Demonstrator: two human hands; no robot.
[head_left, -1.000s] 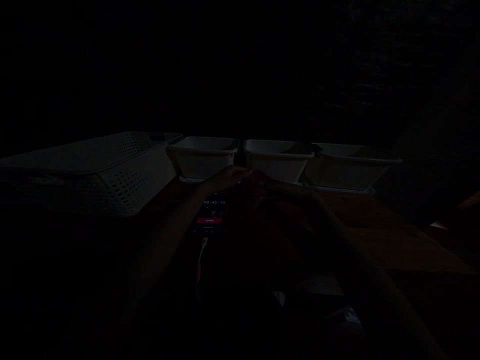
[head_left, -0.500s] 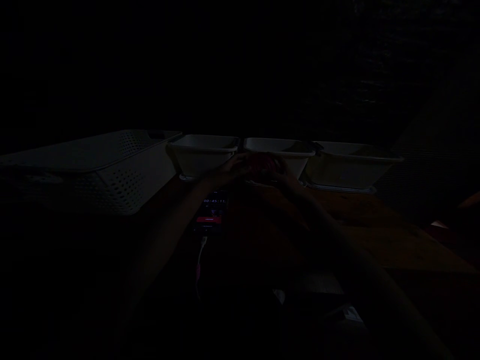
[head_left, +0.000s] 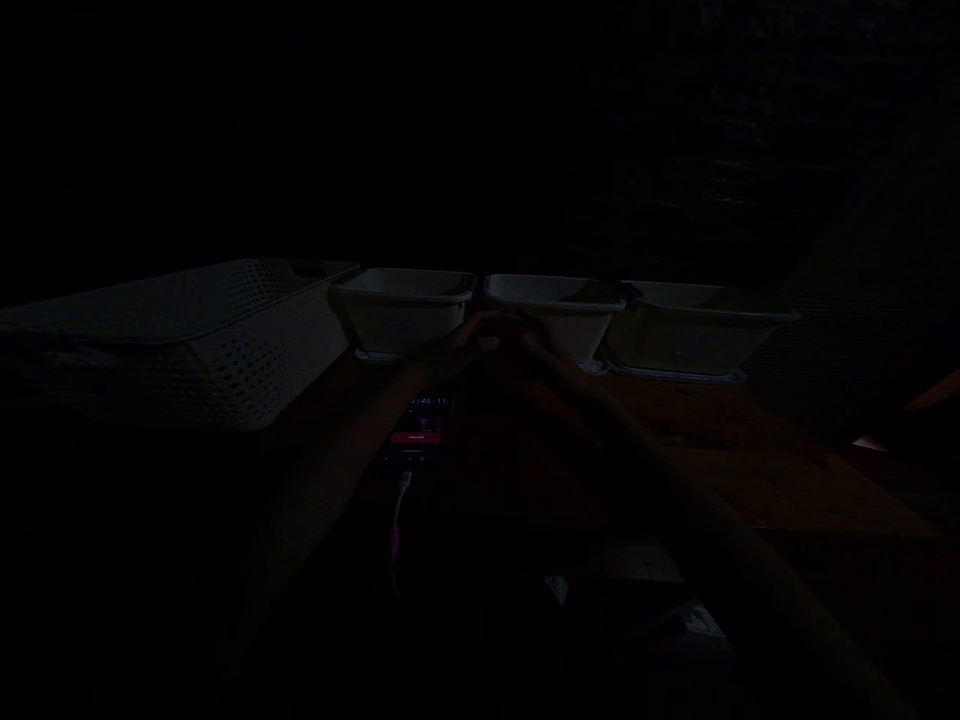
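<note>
The scene is very dark. My left hand (head_left: 472, 332) and my right hand (head_left: 541, 342) come together in front of the middle white tub (head_left: 551, 308). Between them is a dark red, roundish thing (head_left: 510, 336), mostly covered by the fingers; its kind cannot be made out. Both hands seem closed around it from either side. Below my left forearm lies a phone (head_left: 415, 437) with a lit screen showing a timer and a red button. A white cable (head_left: 403, 490) is plugged into its near end.
A large white perforated basket (head_left: 247, 370) stands at the left. Other white tubs, a left one (head_left: 409, 320) and a right one (head_left: 697, 340), flank the middle tub on the wooden table (head_left: 780, 475). A small part of another person seems visible at the far right.
My hands have drawn closer together around the red thing and shifted slightly left, covering more of it. The view has moved slightly, and the picture is darker.
</note>
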